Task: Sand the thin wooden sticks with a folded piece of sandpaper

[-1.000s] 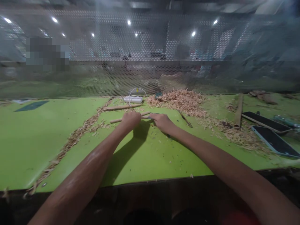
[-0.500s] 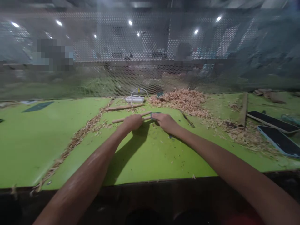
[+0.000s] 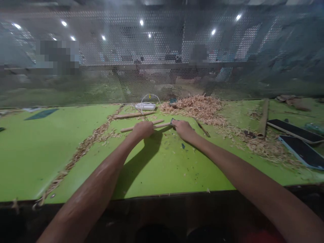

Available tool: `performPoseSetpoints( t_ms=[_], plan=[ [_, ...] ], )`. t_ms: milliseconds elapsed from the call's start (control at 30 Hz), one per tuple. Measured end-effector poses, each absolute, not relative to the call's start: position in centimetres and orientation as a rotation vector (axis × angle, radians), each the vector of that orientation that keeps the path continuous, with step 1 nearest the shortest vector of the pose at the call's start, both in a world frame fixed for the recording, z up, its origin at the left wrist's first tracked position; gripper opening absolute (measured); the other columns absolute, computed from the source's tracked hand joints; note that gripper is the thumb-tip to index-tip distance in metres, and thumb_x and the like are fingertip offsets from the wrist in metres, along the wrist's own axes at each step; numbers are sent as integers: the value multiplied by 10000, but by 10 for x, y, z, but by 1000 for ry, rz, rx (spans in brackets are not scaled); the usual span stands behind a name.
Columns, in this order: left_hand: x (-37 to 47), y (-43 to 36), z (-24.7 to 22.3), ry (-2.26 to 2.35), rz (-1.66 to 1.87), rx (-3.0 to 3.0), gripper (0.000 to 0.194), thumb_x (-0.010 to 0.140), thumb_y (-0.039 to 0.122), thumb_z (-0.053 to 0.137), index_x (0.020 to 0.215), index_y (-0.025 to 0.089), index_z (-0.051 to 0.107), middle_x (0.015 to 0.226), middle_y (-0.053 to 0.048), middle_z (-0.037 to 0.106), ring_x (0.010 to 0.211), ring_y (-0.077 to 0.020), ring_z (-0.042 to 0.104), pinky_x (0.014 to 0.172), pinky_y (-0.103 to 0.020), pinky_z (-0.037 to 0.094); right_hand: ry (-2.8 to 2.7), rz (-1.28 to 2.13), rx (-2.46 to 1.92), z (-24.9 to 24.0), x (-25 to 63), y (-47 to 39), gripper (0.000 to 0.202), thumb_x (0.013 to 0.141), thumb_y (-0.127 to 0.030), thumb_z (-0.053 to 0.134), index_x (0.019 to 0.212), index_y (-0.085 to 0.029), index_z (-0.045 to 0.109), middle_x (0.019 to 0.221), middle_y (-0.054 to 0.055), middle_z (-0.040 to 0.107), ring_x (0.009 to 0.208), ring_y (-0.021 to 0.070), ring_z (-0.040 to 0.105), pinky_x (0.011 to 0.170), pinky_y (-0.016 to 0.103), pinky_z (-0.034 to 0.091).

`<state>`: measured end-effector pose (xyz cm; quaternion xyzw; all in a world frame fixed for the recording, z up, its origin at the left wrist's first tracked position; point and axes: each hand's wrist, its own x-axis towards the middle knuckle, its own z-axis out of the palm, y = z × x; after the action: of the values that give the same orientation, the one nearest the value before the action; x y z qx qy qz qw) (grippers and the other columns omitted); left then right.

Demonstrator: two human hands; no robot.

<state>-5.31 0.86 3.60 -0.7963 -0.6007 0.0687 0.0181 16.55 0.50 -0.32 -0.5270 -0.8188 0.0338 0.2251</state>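
My left hand (image 3: 143, 129) is closed around a slim wooden stick (image 3: 162, 125), whose right part reaches toward my other hand. A second wooden stick (image 3: 127, 129) lies behind, running past the left fingers at a slight angle. Whether the left hand grips this one too is hidden. At the far end of the held stick, my right hand (image 3: 183, 130) pinches a small dark piece of sandpaper (image 3: 172, 122) against the wood. Both hands are low over the green tabletop (image 3: 162, 175).
A pile of wood shavings (image 3: 198, 105) lies at the back. Behind the sticks are a white power strip (image 3: 145, 106) and a curved wooden strip (image 3: 131, 115). Two phones (image 3: 302, 152) and a bamboo tube (image 3: 264, 118) lie right. A dark sheet (image 3: 42, 114) lies left; perforated mesh (image 3: 157, 81) stands behind.
My right hand has slid slightly right along the stick with the sandpaper, uncovering more of the wood. My left hand has stayed nearly in place.
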Motion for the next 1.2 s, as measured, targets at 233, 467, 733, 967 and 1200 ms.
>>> performPoseSetpoints(
  t_ms=[233, 467, 733, 967, 1200],
  plan=[
    [-55, 9, 34, -1876, 232, -2498, 418, 1045, 287, 445, 1242, 119, 773, 1134, -243, 797, 1051, -337, 788, 896, -368, 613, -2409, 136, -1242, 3, 151, -1, 384, 1067, -81, 496, 1238, -218, 811, 1214, 101, 822, 1029, 231, 773, 961, 396, 614],
    [-53, 9, 34, -1871, 207, -2472, 440, 1058, 269, 396, 1205, 109, 779, 1070, -233, 793, 944, -314, 788, 832, -370, 616, -2314, 177, -1256, -1, 155, -3, 454, 1063, -70, 449, 1269, -222, 824, 1236, 112, 826, 1040, 239, 788, 984, 437, 633],
    [-72, 26, 35, -1784, 3, -2824, 386, 987, 455, 548, 856, 183, 788, 808, -139, 741, 719, -229, 684, 656, -302, 513, -2195, 208, -1452, -4, 172, 8, 382, 1101, -124, 493, 1264, -211, 826, 1236, 135, 827, 996, 244, 797, 960, 450, 638],
    [-94, 30, 38, -1971, -487, -3183, 505, 949, 647, 565, 706, 206, 589, 572, 17, 454, 493, -114, 378, 512, -275, 294, -2144, 227, -1499, -5, 185, 18, 374, 1087, -137, 528, 1271, -249, 835, 1166, 119, 841, 965, 261, 795, 934, 440, 644],
    [-79, 26, 34, -1917, -735, -3028, 356, 864, 497, 729, 745, 165, 678, 644, -16, 603, 567, -128, 475, 543, -261, 303, -2166, 214, -1298, -4, 158, 6, 425, 1070, -95, 527, 1345, -260, 805, 1370, 86, 787, 1198, 242, 772, 1083, 452, 614]
  ],
)
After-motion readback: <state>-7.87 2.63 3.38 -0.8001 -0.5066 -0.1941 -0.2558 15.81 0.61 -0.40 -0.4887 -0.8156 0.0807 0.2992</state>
